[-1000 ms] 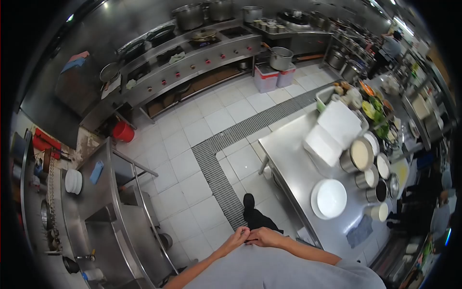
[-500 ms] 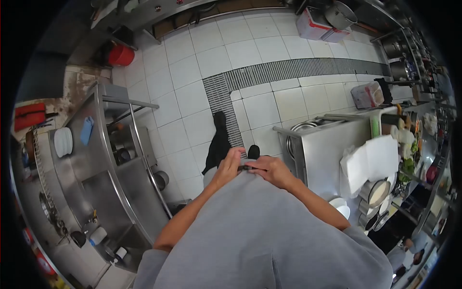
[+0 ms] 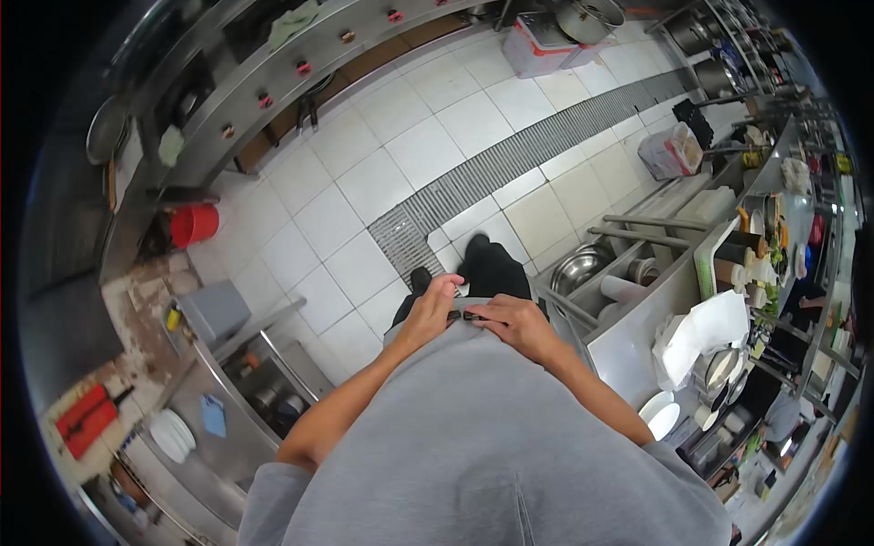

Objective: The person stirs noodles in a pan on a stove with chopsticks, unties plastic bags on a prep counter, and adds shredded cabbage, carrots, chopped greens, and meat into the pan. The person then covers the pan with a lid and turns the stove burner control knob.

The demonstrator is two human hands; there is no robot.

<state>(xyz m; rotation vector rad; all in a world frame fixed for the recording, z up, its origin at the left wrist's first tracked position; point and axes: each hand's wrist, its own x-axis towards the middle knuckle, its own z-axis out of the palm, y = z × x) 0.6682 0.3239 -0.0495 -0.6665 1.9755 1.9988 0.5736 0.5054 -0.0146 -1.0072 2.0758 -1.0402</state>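
Observation:
At my waist, my left hand [image 3: 431, 311] is closed around one small black buckle half [image 3: 453, 316], its fingers pointing forward. Opposite it, my right hand [image 3: 515, 324] pinches the other black buckle half [image 3: 473, 316] between thumb and fingers. A narrow gap separates the two halves. Both lie against the front of my grey shirt [image 3: 510, 409], and most of any strap is hidden by my hands and the shirt.
A drain grate [image 3: 510, 168] crosses the white tiled floor [image 3: 364, 182]. Steel counters flank me: plates [image 3: 171, 435] and a blue cloth [image 3: 213, 415] on the left, white sheets [image 3: 696, 332] and pots on the right. A red bucket [image 3: 193, 225] stands ahead left, below the stove.
I have stepped forward and turned, so the stove and counters have shifted in view. My hands stay at my waist; the buckle halves, close together before, now show a clearer gap.

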